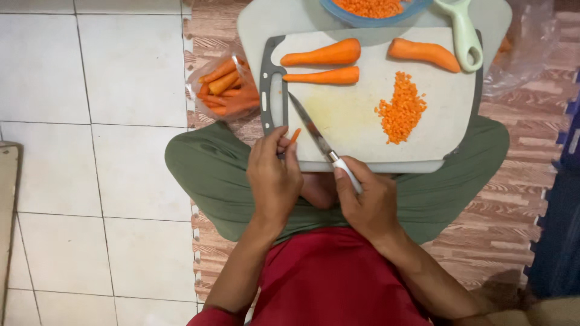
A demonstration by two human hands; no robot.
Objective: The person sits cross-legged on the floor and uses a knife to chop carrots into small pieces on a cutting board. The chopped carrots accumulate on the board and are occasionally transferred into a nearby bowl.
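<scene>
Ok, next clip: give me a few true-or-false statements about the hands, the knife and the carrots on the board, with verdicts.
1. The right hand holds a knife by its white handle. True.
2. The left hand pinches a thin carrot strip at the near edge of the cutting board. True.
3. The diced carrot pile lies on the floor tiles. False: it lies on the cutting board.
4. Three peeled carrots lie along the far side of the board. True.
5. The peeler is in the left hand. False: it rests at the board's far right corner, untouched.
</scene>
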